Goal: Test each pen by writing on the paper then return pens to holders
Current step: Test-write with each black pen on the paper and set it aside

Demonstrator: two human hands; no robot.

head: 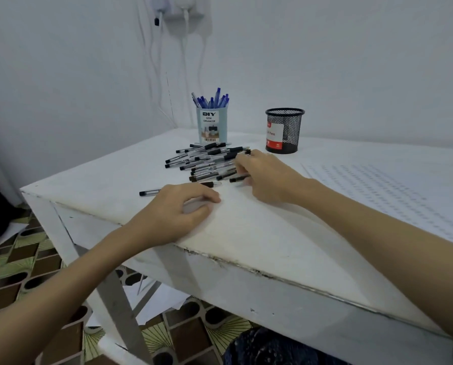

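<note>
Beside loosely curled, empty left hand [176,206], right hand [266,177] fingering black pens [207,162]: pinch one pen only, clear of pile.

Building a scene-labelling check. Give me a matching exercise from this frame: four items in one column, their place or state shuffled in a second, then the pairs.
Column A
1. blue holder
2. black mesh holder
3. black pens
4. paper

Column B
a. flat on the table at the right, covered in rows of marks
b. upright, no pens showing above its rim
c. upright, full of blue pens
d. loose pile on the table, right hand at its edge

Pairs: 1-c, 2-b, 3-d, 4-a
</note>
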